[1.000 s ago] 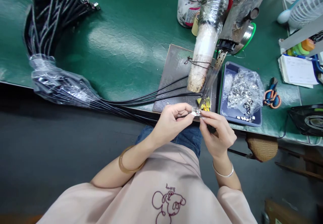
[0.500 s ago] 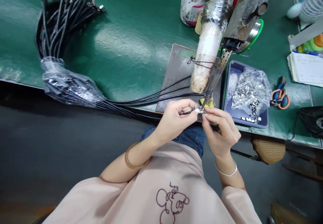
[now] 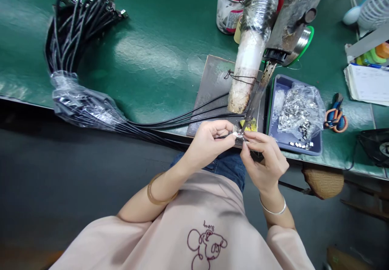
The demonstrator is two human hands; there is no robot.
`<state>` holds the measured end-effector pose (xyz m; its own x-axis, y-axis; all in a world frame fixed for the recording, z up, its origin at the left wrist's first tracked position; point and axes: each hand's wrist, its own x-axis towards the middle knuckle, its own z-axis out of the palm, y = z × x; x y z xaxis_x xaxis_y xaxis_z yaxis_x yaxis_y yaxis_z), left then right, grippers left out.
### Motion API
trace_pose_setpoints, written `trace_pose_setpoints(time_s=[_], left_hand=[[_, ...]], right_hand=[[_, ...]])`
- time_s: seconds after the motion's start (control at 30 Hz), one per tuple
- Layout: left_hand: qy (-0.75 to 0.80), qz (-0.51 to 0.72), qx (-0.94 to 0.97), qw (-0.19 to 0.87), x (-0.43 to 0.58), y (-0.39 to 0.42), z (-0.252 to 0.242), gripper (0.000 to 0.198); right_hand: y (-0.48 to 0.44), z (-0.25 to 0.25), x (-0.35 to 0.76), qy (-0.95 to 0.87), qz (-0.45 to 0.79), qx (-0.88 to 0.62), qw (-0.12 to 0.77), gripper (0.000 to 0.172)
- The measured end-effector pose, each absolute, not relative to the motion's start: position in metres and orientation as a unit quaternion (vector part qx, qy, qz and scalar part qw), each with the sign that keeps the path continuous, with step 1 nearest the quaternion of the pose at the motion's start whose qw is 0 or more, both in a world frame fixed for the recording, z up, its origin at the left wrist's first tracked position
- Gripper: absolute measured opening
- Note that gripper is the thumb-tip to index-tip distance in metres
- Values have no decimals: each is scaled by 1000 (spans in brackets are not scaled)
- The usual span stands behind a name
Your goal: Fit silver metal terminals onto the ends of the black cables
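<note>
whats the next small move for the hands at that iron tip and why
Probably hold both hands steady a moment. The left hand pinches the black cable, the right hand pinches the small metal connector, and the connector sits right at the soldering iron tip, so the joint seems to be under heat.

Bright overhead glare, warped edges

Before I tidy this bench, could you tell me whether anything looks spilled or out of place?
A few small metal clips lie loose in the blue plastic tray, outside their clear plastic bag. The bundle of black cables hangs over the green table edge. Nothing looks damaged.
</note>
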<state>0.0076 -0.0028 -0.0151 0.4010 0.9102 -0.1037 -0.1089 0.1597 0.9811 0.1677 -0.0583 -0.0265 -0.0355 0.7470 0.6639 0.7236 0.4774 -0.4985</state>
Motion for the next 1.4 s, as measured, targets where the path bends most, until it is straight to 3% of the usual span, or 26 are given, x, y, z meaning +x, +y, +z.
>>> trace_pose_setpoints(time_s=[0.5, 1.1, 1.4], left_hand=[[421, 395, 602, 551, 8, -7, -11, 8], [412, 365, 592, 588, 4, -7, -17, 11], [387, 384, 660, 517, -4, -18, -17, 7]], right_hand=[[-56, -25, 166, -712, -5, -525, 466, 27], [-58, -27, 168, -722, 11, -509, 468, 25], [-58, -20, 172, -624, 221, -560, 498, 7]])
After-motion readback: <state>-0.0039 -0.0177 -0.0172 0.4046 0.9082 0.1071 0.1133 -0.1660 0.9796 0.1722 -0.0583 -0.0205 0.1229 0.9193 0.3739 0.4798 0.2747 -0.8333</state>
